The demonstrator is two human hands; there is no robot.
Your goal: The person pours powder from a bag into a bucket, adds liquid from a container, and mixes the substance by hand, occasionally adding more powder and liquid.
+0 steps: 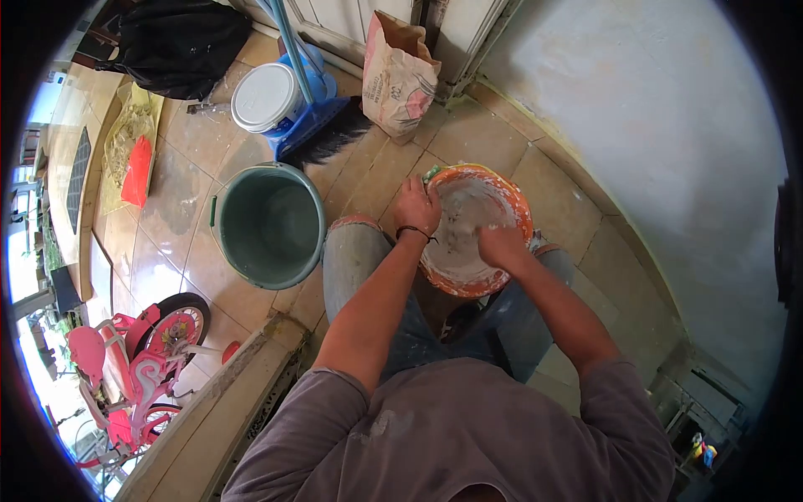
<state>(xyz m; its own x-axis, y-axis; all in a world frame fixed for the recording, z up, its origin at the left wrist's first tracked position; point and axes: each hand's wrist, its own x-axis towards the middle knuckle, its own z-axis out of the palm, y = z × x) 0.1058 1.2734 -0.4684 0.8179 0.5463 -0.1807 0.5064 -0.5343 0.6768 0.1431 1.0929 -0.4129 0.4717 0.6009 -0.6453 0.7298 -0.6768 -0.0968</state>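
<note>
Between my knees stands an orange bucket (524, 209), its rim and inner wall smeared with white. A pale, wet, plaster-like mix (462, 219) lies inside it. My left hand (416, 207), with a dark band at the wrist, is closed over the bucket's left rim. Over the right side of the mix, my right hand (503, 247) is closed in a fist; whatever it may hold is hidden beneath it. To the left of my knee is a green bucket (272, 226) with a little greyish residue on its bottom.
An open paper sack (400, 79) stands by the door frame. Left of it are a blue broom (314, 130) and a white-lidded pail (266, 96). A black cloth (180, 42) lies farther back. The pink bicycle (138, 360) is at left; a pale wall (644, 117) rises at right.
</note>
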